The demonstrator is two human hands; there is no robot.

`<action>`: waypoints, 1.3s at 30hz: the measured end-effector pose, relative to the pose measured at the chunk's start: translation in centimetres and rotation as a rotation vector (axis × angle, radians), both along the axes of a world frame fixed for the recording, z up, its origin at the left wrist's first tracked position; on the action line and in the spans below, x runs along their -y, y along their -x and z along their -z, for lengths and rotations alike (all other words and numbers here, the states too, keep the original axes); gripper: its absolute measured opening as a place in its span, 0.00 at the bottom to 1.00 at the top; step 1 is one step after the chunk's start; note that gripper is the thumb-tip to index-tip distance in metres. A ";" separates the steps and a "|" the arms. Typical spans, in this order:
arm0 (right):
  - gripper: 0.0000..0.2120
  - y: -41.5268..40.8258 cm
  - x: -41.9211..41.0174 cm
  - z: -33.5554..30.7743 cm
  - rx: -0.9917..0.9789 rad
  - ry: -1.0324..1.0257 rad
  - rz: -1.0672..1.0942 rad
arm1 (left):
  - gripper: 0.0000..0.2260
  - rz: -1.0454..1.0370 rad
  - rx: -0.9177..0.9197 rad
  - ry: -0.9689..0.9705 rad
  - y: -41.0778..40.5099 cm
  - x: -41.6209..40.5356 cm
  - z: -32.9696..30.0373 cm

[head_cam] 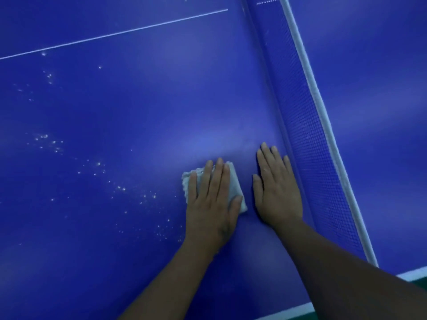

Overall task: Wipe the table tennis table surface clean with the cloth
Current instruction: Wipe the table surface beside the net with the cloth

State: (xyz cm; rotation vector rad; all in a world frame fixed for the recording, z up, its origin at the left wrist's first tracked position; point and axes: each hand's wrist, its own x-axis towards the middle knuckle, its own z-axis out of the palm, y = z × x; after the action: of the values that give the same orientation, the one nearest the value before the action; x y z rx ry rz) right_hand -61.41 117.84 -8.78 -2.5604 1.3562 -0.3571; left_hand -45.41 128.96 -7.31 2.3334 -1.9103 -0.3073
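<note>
Blue table tennis table [138, 100] — white specks [97, 167] scattered at left, net [307, 125] at right. My left hand [212, 204] presses flat, fingers straight, on the cloth [235, 188]; my right hand [277, 192] rests open beside it — near the net.

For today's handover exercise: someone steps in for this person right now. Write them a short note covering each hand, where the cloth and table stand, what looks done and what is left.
Left hand: fingers straight, pressing the cloth flat on the blue table.
Right hand: flat on the bare surface, holding nothing, between the cloth and the net.
Done: the strip beside the net around the hands looks free of specks.
Left: white specks lie scattered over the left part of the table, from near the white line down towards the cloth. Probably sweep the cloth leftward through them. The half beyond the net is only partly in view.
</note>
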 end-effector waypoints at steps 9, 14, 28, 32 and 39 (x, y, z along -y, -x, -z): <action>0.27 -0.1 0.1 0.2 0.017 -0.006 0.013 | 0.32 -0.037 -0.024 0.039 -0.8 5.5 0.2; 0.27 -0.1 0.2 0.1 0.012 -0.006 0.019 | 0.32 0.098 -0.032 0.042 -0.3 3.0 0.3; 0.27 0.2 0.1 -0.2 0.016 -0.047 0.025 | 0.30 -0.444 0.038 0.016 -15.2 6.7 -0.3; 0.27 0.1 0.1 -0.3 0.018 -0.055 0.028 | 0.31 -0.529 0.030 -0.061 -8.3 -2.4 -1.1; 0.27 0.0 0.2 -0.2 0.005 -0.052 0.029 | 0.31 -0.504 0.057 -0.043 -11.3 2.3 0.2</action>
State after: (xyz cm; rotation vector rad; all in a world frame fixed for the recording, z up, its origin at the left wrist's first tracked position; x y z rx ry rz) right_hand -61.43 117.65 -8.62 -2.4994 1.3834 -0.3284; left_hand -34.07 126.62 -7.50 2.7644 -1.2730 -0.2323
